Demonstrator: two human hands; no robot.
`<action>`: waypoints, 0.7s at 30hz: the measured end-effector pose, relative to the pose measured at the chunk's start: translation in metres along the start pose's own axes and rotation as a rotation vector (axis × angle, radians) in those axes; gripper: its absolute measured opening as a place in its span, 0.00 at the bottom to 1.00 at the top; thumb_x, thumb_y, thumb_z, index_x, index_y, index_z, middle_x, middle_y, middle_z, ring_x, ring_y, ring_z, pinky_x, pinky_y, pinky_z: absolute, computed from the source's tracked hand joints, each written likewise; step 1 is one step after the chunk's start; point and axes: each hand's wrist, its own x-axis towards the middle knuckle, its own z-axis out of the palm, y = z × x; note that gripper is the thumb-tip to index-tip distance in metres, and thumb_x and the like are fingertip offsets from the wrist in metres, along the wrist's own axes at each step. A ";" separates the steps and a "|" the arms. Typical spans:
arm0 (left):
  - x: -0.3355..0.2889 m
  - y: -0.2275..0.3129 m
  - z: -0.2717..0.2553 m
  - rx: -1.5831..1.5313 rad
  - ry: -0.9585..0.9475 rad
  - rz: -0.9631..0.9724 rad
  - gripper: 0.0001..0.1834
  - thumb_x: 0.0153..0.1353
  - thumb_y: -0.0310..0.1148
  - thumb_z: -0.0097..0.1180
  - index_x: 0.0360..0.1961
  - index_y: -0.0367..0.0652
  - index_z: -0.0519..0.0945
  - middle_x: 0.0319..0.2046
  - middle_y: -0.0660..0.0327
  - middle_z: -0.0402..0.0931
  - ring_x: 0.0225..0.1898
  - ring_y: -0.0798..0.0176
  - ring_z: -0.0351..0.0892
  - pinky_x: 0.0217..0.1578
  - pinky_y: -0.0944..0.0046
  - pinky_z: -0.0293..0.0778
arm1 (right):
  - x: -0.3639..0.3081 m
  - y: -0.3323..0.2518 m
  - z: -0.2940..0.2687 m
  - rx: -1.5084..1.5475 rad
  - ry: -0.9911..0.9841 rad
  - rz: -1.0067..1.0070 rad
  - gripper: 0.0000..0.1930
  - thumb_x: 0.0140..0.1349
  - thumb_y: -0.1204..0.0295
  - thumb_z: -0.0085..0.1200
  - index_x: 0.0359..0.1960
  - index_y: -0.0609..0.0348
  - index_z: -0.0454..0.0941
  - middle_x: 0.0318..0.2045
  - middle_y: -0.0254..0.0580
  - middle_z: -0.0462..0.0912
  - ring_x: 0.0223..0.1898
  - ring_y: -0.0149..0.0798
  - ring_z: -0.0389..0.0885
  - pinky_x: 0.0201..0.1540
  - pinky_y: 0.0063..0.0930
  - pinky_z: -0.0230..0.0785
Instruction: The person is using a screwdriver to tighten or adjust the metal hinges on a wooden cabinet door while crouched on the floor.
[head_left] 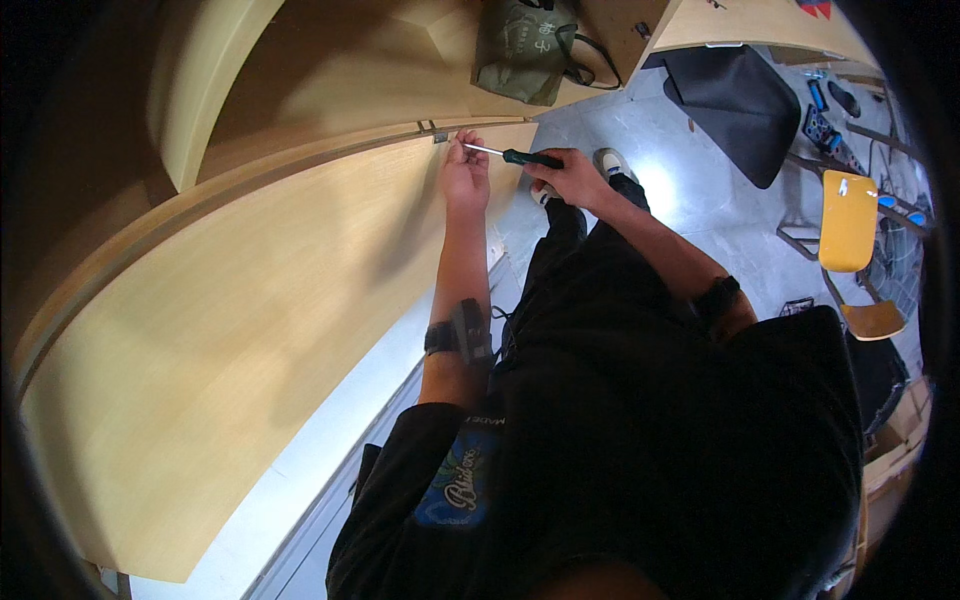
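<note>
My right hand [578, 180] grips the dark green handle of a screwdriver [528, 158], whose metal shaft points left. At the shaft's tip, the fingers of my left hand [466, 180] are pinched together; anything small between them cannot be made out. Both hands are at the far end of a pale wooden panel [250, 330], which lies along the front of an open wooden cabinet [330, 85]. Close to my left fingertips, a small metal hinge [440, 137] sits at the joint between panel and cabinet.
An olive cloth bag [525, 50] rests on the cabinet beyond my hands. To the right are a black sheet-like item [735, 105], a yellow chair [848, 222] and a wire-guarded fan [897, 265]. Grey tiled floor [690, 225] lies under my feet.
</note>
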 end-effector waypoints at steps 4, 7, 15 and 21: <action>0.002 0.002 -0.001 -0.004 -0.035 0.020 0.12 0.64 0.36 0.40 0.40 0.41 0.72 0.35 0.64 0.74 0.35 0.68 0.71 0.32 0.72 0.67 | -0.007 -0.004 0.004 0.134 0.000 0.114 0.18 0.53 0.62 0.54 0.40 0.64 0.76 0.20 0.36 0.78 0.16 0.26 0.71 0.18 0.22 0.63; 0.001 0.008 0.002 0.037 0.018 0.014 0.11 0.64 0.36 0.41 0.40 0.41 0.72 0.33 0.64 0.74 0.34 0.67 0.71 0.32 0.71 0.66 | -0.006 0.001 0.005 0.200 -0.020 0.187 0.17 0.54 0.61 0.54 0.39 0.63 0.76 0.20 0.35 0.77 0.13 0.24 0.65 0.13 0.19 0.56; 0.005 0.017 -0.010 0.024 -0.015 -0.016 0.12 0.64 0.35 0.41 0.40 0.40 0.73 0.34 0.64 0.74 0.36 0.68 0.72 0.32 0.72 0.68 | 0.000 -0.005 0.013 0.262 -0.034 0.190 0.14 0.54 0.61 0.54 0.33 0.61 0.75 0.18 0.33 0.75 0.13 0.23 0.63 0.11 0.17 0.54; 0.004 0.019 -0.009 0.069 0.012 -0.008 0.10 0.63 0.34 0.43 0.40 0.41 0.73 0.34 0.64 0.74 0.36 0.68 0.72 0.34 0.72 0.69 | 0.004 0.001 0.019 0.345 -0.030 0.214 0.14 0.58 0.66 0.51 0.40 0.63 0.73 0.20 0.34 0.73 0.11 0.20 0.58 0.12 0.15 0.50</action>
